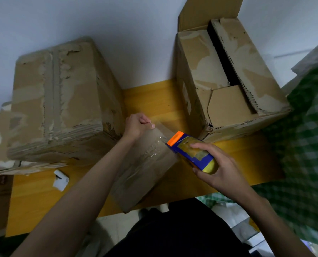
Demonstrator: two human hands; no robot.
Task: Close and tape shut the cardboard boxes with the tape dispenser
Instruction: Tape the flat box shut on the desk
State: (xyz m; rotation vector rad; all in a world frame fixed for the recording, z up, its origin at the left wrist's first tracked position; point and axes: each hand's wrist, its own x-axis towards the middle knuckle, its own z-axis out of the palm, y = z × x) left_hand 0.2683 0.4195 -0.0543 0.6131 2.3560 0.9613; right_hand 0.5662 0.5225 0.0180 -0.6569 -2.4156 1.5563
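Small cardboard box (145,169) flat on yellow tabletop (150,101), closed, clear tape across top. Right of box: tape dispenser (189,151), blue with orange tip, gripped by right hand (215,169), fingers curled round it. Far end of box: left hand (138,125), fingers pinching tape end. Left of box: large closed carton (61,101). Right, beyond dispenser: open carton (227,76), flaps up.

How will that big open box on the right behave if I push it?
The open box looks worn and soft, so its wall may buckle. It fills its table corner, so it may slide off. Its raised flap will likely flop.
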